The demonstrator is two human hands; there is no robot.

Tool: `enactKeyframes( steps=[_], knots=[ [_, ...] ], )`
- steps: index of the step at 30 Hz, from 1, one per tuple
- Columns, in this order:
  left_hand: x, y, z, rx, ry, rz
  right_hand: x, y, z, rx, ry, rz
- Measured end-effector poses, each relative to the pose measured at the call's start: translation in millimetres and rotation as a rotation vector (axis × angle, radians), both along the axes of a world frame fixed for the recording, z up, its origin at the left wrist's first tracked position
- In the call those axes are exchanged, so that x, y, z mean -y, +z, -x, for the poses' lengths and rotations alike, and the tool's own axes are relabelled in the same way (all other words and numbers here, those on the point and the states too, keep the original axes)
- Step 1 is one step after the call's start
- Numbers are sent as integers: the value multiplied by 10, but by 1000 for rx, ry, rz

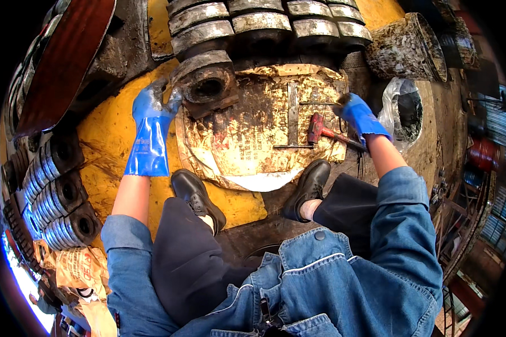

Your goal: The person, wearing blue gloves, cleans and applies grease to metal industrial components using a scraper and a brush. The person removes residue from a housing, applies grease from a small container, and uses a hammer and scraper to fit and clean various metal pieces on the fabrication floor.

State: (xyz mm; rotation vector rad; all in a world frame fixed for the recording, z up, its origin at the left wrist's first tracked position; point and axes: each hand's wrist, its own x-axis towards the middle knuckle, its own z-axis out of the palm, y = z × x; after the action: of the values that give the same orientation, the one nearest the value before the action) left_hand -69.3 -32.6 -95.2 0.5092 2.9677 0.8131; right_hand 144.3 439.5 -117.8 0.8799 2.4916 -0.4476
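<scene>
Just right of the left grip [152, 106], touching the fingers: a dark metal block [211, 72] with a round hole, at the upper left edge of a paper sack [253, 135]. Bent against the block's left side at that grip; cannot tell whether clamped or merely resting. Likely heavy, stiff and far from fragile, perhaps slippery under the greasy-looking coating. Best taken by the thick outer rim, with support under the far side against tipping. In the right grip [358, 115], well apart from the left one, apparently pinched in curled fingers: a thin rod [319, 103], light and rigid by the look, best held near the end. Just bodyward of that grip, a red hammer [316, 130]; farther left, a flat bar [293, 115]. Beyond both grips, rows of similar blocks [261, 23].
</scene>
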Motion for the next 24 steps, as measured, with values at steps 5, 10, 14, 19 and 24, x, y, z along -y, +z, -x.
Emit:
enactKeyframes(
  steps=[5, 10, 14, 19, 24],
  knots=[
    [141, 57, -86, 182, -3, -92, 749, -149, -144, 352, 327, 36],
    [164, 150, -265, 348, -25, -310, 1741, -229, -74, 634, 853, -208],
    [42, 144, -355, 371, -215, -135, 1642, -1158, -291, 496, 667, -281],
    [-48, -17, -535, 571, -364, 78, 1369, -1525, -701, 169, 300, -245],
    [-159, -92, -676, 461, -636, 276, 1916, -319, 31, 756, 771, -111]
  ],
)
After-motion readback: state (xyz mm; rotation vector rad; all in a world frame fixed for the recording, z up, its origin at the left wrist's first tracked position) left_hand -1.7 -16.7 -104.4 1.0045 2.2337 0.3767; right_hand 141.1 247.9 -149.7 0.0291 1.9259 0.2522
